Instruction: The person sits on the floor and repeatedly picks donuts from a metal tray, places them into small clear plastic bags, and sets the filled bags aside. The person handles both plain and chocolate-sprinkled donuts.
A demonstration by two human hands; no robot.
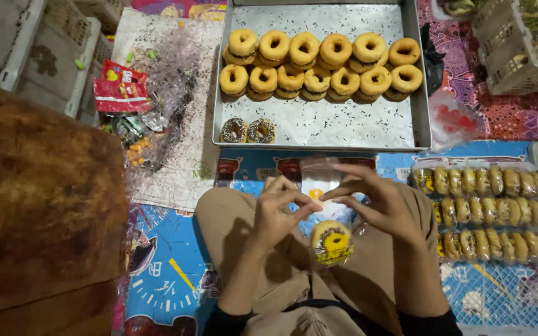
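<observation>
Head view: beyond the hands, a metal tray [413, 74] carries rows of plain doughnuts [319, 65]. Right of them lie bagged doughnuts [487, 211]. Left hand [275, 214] and right hand [378, 202], fingers pinched, hold a clear bag [319, 180] by its top; the wrapped doughnut [331, 241] hangs just below, over the lap.

We sat in what looked like a home bakery's packing spot on the floor: a metal tray [416, 74] of plain doughnuts [319, 62], rows of bagged doughnuts [487, 211] on patterned plastic mats [169, 274], and white crates [518, 56] at the edges.
</observation>
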